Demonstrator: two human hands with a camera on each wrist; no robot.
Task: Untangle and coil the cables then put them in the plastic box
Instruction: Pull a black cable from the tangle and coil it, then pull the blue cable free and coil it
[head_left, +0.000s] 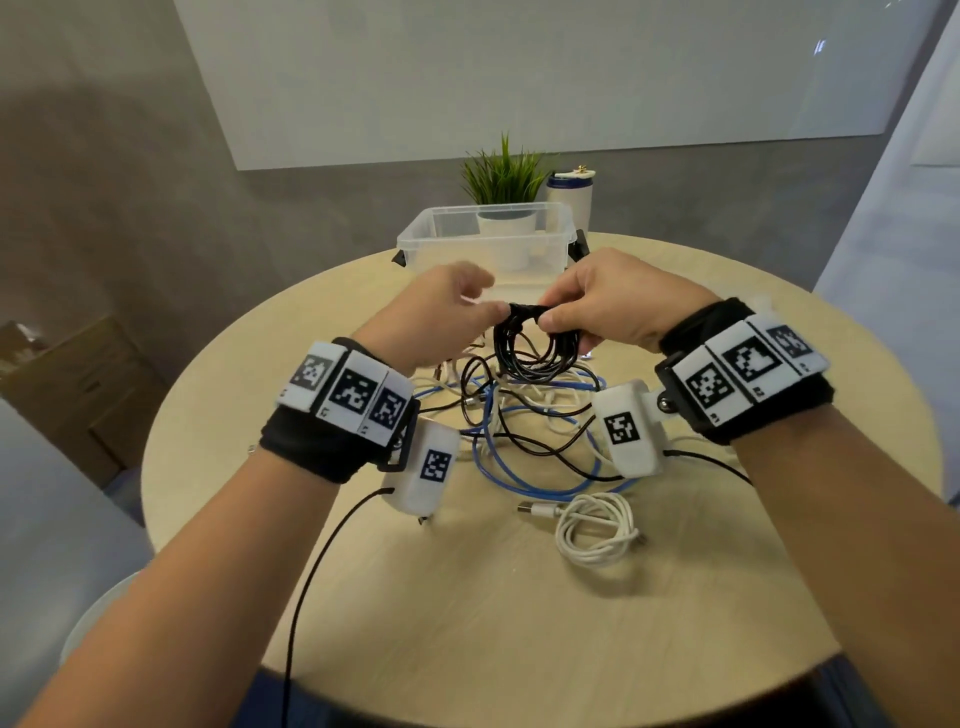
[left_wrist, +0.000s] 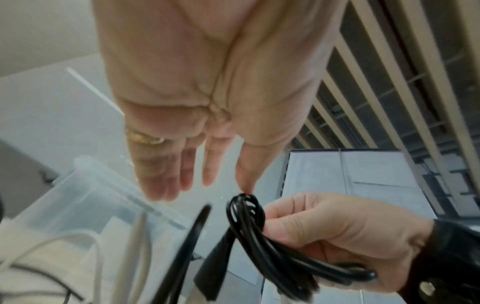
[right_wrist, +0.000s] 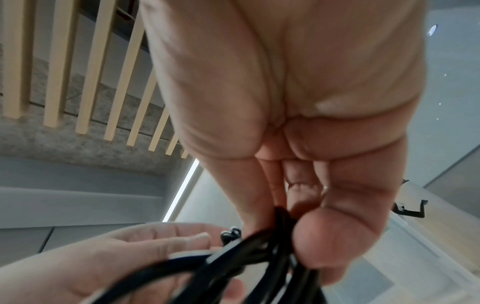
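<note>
A coiled black cable (head_left: 535, 348) hangs above the round table, just in front of the clear plastic box (head_left: 447, 254). My right hand (head_left: 608, 301) pinches the top of the coil between thumb and curled fingers; the right wrist view shows the black cable (right_wrist: 259, 253) bunched under the thumb. My left hand (head_left: 447, 312) is beside it with its fingers (left_wrist: 166, 181) straight and only the thumb tip touching the top loop of the coil (left_wrist: 246, 207). A tangle of blue, white and black cables (head_left: 519, 431) lies on the table below the hands.
A coiled white USB cable (head_left: 597, 530) lies on the table (head_left: 467, 597) near me. Behind the box stand a potted plant (head_left: 506, 176) and a white bottle (head_left: 571, 197). Black leads (head_left: 322, 545) run from the wrist cameras toward me.
</note>
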